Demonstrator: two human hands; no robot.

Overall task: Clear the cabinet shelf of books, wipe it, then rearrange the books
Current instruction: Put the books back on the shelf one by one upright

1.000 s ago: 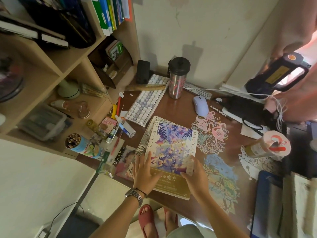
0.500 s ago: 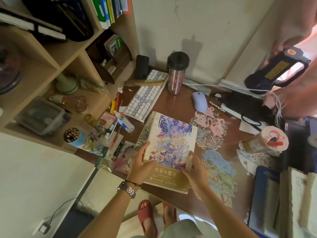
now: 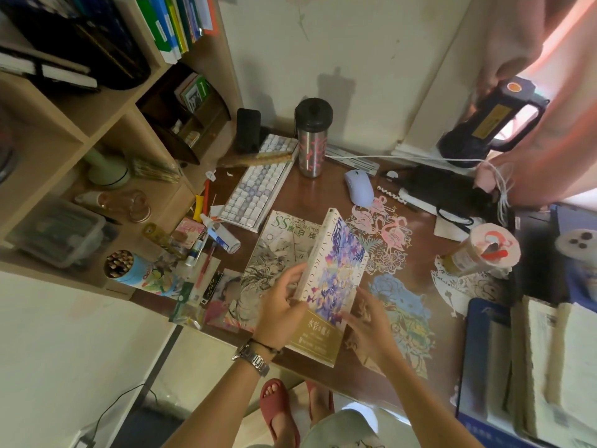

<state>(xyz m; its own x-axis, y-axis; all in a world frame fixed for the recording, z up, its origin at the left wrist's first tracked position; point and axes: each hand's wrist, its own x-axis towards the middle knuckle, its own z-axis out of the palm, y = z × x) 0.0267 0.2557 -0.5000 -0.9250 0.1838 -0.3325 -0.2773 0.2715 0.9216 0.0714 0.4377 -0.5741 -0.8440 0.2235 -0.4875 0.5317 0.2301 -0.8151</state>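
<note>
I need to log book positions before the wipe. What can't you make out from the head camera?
- Lower book: mostly covered by the tilted watercolor book and left hand.
- Upper shelf books: cut off by the top edge.
- Right hand fingertips: motion blurred.
- Stack at right: blurred, titles unreadable.

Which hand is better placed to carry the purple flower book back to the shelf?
Probably the left hand: it already grips the tilted book along its spine, nearer the shelf. The right hand only steadies it.

Dim warm light, blurred edges, wide-angle warp, pink glare right.
</note>
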